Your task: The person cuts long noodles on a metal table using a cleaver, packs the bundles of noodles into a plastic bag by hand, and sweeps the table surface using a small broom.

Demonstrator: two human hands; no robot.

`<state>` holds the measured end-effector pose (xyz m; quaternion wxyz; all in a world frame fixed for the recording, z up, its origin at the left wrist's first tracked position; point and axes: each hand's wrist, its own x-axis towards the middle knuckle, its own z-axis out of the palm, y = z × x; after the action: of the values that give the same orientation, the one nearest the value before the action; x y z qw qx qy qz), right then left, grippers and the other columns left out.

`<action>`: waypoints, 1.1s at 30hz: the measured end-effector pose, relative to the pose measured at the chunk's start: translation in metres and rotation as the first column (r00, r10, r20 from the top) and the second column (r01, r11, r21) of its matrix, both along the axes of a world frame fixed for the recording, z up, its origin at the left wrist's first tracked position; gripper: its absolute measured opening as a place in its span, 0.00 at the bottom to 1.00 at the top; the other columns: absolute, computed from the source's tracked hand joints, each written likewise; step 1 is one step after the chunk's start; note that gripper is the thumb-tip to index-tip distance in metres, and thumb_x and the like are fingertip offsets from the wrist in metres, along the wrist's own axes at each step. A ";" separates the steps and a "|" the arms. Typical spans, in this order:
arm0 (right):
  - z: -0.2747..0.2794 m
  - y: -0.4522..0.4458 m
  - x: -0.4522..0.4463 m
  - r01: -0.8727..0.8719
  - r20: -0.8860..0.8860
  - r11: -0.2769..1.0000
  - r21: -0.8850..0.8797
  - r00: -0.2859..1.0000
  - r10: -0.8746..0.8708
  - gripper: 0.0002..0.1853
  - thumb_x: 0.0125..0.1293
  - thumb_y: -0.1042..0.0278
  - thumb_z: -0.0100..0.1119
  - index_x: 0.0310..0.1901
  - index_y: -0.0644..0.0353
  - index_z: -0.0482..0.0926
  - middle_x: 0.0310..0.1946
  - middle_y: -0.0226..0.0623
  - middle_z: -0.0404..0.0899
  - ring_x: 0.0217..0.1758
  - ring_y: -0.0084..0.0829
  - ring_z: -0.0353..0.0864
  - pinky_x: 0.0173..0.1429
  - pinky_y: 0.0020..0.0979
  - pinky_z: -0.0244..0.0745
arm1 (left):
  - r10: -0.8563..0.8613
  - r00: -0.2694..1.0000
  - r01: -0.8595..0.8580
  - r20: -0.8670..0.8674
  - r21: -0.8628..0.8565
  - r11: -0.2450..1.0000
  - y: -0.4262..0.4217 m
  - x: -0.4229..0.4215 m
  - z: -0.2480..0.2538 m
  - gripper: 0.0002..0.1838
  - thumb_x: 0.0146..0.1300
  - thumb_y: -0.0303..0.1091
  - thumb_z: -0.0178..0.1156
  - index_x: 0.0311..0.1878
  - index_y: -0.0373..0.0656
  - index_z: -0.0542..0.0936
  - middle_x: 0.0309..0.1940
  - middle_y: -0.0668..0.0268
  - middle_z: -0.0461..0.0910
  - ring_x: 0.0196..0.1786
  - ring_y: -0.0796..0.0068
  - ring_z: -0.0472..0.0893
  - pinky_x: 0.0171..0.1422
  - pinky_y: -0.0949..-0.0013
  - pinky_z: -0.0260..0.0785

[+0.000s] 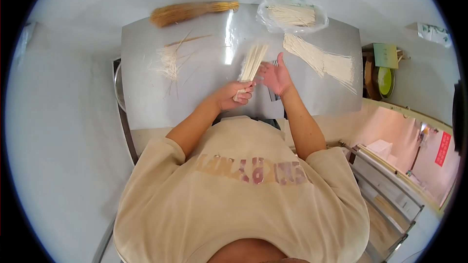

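A bundle of pale thin sticks (254,62) stands up from my left hand (235,95), whose fingers are wrapped round its lower end. Just right of the bundle, my right hand (277,76) is spread with the palm showing and the thumb raised. Its fingertips are close to the sticks; whether they touch cannot be made out. Under and beside my right hand lies a dark striped item (273,93), partly hidden. More pale sticks (312,57) lie in overlapping piles to the right on the metal table (204,104).
A straw broom (183,13) lies at the table's back left. Loose thin sticks (168,63) are scattered below it. At the back right is a clear plastic bag (319,19) with pale sticks. A green bowl (385,82) sits beyond the right edge, above a metal rack (385,185).
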<state>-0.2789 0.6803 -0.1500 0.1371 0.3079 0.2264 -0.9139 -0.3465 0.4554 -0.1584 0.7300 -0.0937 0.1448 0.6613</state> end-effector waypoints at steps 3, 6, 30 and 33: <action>-0.009 -0.010 0.018 0.000 0.042 0.998 -0.061 0.999 0.002 0.64 0.63 0.13 0.38 0.79 0.72 0.47 0.77 0.57 0.59 0.77 0.48 0.63 0.76 0.54 0.60 | -0.001 1.000 0.001 0.012 -0.064 0.998 -0.007 0.005 -0.002 0.15 0.75 0.39 0.59 0.56 0.41 0.73 0.33 0.73 0.72 0.26 0.82 0.66 0.30 0.73 0.65; -0.001 -0.021 0.018 -0.008 -0.095 0.993 -0.117 0.996 -0.003 0.59 0.67 0.18 0.39 0.77 0.72 0.51 0.76 0.58 0.60 0.77 0.50 0.64 0.76 0.55 0.62 | -0.082 0.986 0.068 -0.144 -0.100 0.993 -0.009 0.011 0.016 0.20 0.76 0.38 0.58 0.64 0.39 0.72 0.36 0.70 0.73 0.30 0.80 0.70 0.36 0.72 0.69; 0.050 -0.015 -0.007 0.188 -0.416 0.938 -0.291 0.858 -0.301 0.38 0.75 0.49 0.53 0.76 0.67 0.57 0.71 0.56 0.66 0.78 0.50 0.62 0.80 0.56 0.58 | -0.242 0.907 0.238 -0.343 -0.055 0.970 0.011 -0.004 0.038 0.17 0.77 0.36 0.54 0.63 0.39 0.74 0.24 0.74 0.68 0.24 0.87 0.71 0.24 0.75 0.62; 0.041 -0.019 -0.011 0.160 -0.343 0.937 -0.311 0.901 -0.268 0.33 0.74 0.54 0.57 0.73 0.66 0.64 0.52 0.46 0.76 0.61 0.42 0.73 0.70 0.48 0.69 | -0.296 0.937 0.331 -0.186 0.195 0.923 0.010 -0.010 0.043 0.17 0.76 0.35 0.55 0.63 0.40 0.73 0.28 0.70 0.74 0.28 0.82 0.77 0.29 0.73 0.70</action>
<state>-0.2902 0.6615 -0.1087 0.0299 0.1263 0.0840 -0.9880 -0.3567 0.4651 -0.1151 0.8191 0.0646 0.1382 0.5529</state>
